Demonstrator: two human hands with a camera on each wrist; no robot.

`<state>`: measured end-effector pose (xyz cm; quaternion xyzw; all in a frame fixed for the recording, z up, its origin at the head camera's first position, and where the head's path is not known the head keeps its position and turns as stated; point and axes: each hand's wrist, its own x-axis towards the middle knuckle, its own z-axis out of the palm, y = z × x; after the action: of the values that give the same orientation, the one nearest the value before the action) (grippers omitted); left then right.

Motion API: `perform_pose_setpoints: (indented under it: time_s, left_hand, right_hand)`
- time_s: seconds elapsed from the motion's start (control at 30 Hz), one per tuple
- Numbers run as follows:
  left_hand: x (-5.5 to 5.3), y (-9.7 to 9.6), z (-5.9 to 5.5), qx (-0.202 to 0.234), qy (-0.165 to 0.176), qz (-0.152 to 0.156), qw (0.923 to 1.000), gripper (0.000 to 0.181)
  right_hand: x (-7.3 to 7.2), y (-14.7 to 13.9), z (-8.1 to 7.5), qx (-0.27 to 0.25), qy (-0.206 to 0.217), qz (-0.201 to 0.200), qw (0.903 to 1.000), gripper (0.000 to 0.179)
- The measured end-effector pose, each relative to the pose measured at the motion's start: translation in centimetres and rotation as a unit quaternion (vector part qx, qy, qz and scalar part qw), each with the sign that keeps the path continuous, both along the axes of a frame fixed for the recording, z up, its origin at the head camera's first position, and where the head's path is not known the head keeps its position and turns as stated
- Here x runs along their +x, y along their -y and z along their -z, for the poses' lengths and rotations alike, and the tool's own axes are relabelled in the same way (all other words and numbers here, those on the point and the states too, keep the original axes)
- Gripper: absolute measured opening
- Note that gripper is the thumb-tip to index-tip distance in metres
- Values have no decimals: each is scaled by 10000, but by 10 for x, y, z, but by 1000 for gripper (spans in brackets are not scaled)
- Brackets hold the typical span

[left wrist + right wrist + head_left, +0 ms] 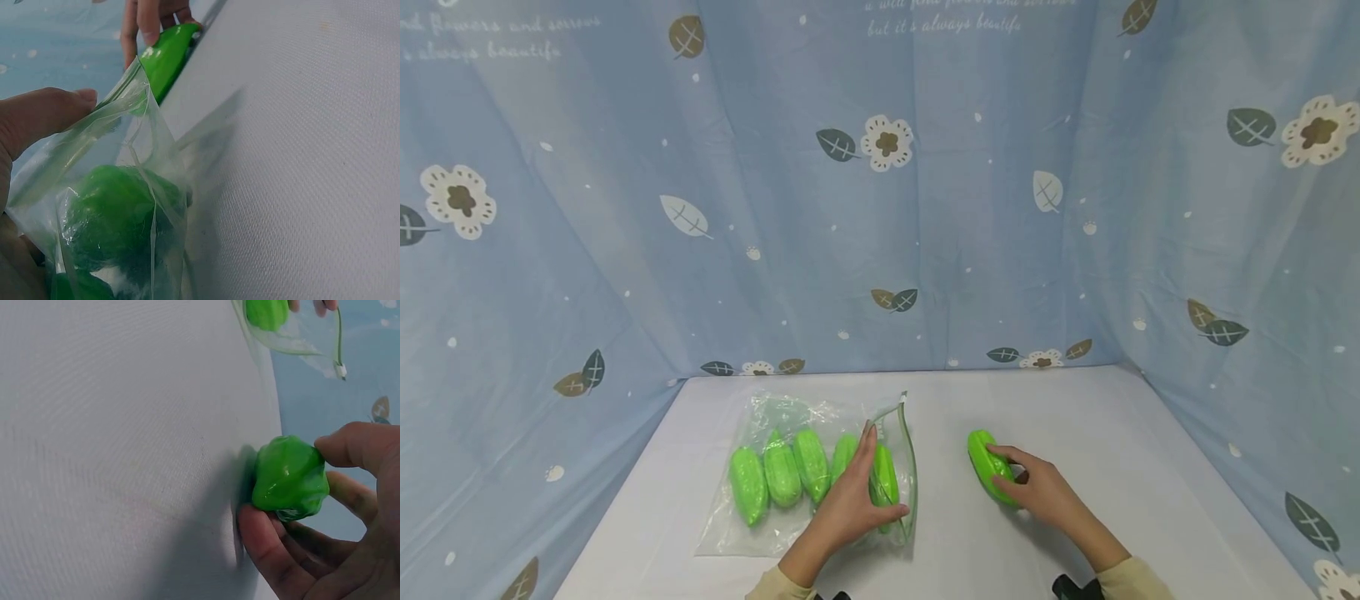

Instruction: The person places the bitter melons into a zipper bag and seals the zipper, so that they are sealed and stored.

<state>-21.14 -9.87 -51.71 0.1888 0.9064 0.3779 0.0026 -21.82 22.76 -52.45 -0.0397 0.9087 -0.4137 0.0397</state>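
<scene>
My right hand (1040,492) pinches a glossy, bright green, ridged gourd-shaped piece (982,448) between thumb and fingers, low over the white table. In the right wrist view its blunt ridged end (290,475) faces the camera. Left of it lies a clear zip bag (730,542) with several similar green pieces (748,486) side by side inside. My left hand (847,500) lies over the bag's mouth, thumb and fingers stretched apart and touching the plastic. In the left wrist view the thumb (50,112) rests along the green zip edge (119,94), which stands raised and parted.
The white table (1075,408) is enclosed at the back and both sides by a blue curtain (775,208) with flowers and leaves. A green slider (340,370) sits at one end of the bag's zip. Dark wrist straps show at the bottom edge.
</scene>
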Motion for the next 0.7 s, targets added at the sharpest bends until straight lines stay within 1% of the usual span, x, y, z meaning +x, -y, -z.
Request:
perform_pose_setpoints:
  time_s: [0.3,0.5,0.7]
  left_hand:
    - [-1,0,-1,-8,35,14,10000,129]
    - [0,0,-1,8,40,1,10000,129]
    - [-1,0,-1,16,34,8,10000,129]
  right_hand:
    - [-2,0,4,-294,119,-114,9994,54]
    - [0,4,6,-428,122,-259,9987,54]
    - [2,6,5,-479,111,-221,9985,51]
